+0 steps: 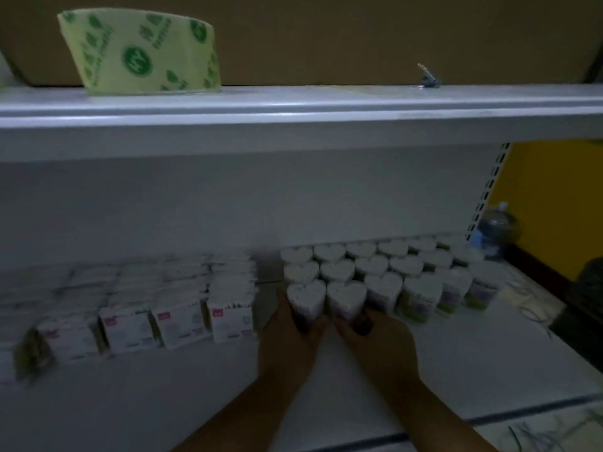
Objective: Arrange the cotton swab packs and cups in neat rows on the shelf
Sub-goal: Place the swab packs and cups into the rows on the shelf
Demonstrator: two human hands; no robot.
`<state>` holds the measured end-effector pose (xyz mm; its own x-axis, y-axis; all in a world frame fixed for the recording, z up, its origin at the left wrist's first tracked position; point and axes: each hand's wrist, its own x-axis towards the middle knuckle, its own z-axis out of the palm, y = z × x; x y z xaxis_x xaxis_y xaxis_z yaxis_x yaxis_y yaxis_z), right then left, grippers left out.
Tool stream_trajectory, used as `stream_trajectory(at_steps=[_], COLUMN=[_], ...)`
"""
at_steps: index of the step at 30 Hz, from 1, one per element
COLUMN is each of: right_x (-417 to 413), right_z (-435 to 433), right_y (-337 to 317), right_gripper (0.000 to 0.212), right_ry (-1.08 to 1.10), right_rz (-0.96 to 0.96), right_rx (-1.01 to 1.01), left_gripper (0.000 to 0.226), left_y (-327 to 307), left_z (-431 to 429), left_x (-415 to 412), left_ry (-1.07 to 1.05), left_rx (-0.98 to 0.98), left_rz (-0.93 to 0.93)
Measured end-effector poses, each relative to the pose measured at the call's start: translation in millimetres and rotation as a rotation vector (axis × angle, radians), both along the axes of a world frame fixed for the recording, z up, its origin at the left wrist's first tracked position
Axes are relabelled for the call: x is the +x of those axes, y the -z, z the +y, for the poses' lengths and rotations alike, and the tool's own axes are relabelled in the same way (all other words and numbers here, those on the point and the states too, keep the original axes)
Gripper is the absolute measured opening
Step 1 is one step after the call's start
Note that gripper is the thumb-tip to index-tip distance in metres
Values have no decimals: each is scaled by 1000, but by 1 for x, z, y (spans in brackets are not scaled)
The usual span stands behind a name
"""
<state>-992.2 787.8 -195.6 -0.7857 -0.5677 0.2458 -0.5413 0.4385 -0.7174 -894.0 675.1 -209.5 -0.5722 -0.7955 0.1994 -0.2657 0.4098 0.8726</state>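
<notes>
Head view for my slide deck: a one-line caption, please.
Left hand and right hand each grip a front heart-shaped cup on the shelf, beside cotton swab packs.

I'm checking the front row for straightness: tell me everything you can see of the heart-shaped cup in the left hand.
The heart-shaped cup stands upright at the left end of the front row on the lower shelf. Its heart-shaped top looks white and speckled, point toward the camera; the dim side wall is blurred. The left hand grips its lower part. Its right side sits close beside the neighbouring cup, which the right hand holds.
</notes>
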Motion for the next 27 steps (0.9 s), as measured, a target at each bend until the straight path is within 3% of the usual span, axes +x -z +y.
stream_trajectory(at_steps=[7,15,18,20,23,25,27], right_x=[-6,-6,-2,4,19,42,79], right_z=[5,4,11,20,37,42,32], right_y=[6,2,1,-2,-6,-13,-23], right_gripper=[26,26,32,33,25,29,29], right_ry=[-27,52,89,71,36,-22,-161], right_rz=[-20,18,-1,12,82,201,389], right_rx=[-140,-132,-143,-99,42,262,456], left_gripper=[68,90,75,70,81,78,70], left_y=[0,-1,-6,-11,-12,-19,-33], left_z=[4,4,4,10,24,30,27], left_x=[2,2,4,11,37,68,110], left_ry=[-33,-28,-48,-73,-7,86,188], left_rx=[-42,-9,-53,-92,-36,12,-132], left_rz=[-8,-77,-109,-149,-264,-313,-443])
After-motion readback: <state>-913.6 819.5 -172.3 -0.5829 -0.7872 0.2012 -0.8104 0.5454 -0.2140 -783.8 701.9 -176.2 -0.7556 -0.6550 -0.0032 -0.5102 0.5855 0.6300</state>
